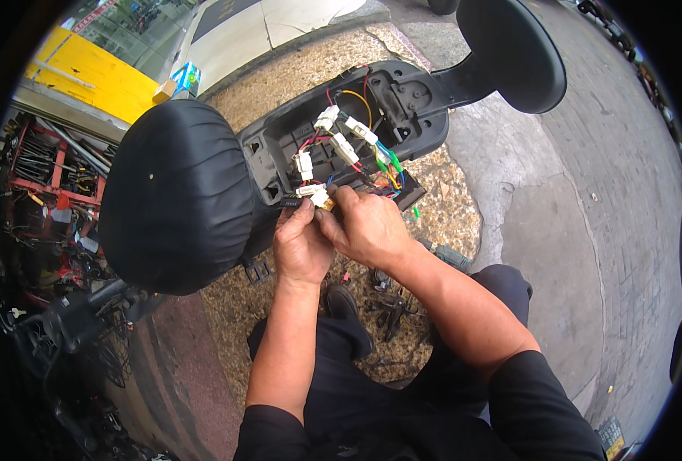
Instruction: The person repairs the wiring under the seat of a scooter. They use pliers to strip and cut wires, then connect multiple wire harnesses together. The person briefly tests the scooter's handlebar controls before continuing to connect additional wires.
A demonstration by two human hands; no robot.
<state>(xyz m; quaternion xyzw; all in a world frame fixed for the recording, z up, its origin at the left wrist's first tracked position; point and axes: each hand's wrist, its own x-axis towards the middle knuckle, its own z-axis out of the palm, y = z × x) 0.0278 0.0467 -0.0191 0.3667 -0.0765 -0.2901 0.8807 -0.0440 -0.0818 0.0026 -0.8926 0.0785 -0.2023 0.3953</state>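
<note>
My left hand point(304, 244) and my right hand point(372, 223) meet at the near edge of an opened black compartment point(268, 157) on a scooter. Between their fingertips is a white wire connector point(320, 197), pinched from both sides. Just beyond, more white connectors point(344, 148) hang on red, yellow, blue and green wires, one of them point(326, 117) near the compartment's far side. Green-sleeved wire ends point(393, 161) stick out to the right of these. My fingers partly hide the held connector, so its exact join cannot be made out.
A black padded seat point(176, 196) stands left of the compartment, a black backrest point(514, 54) to its upper right. Red racks of tools point(41, 165) line the left side. A green power tool point(447, 255) and dark tools point(393, 311) lie on the ground around my shoes.
</note>
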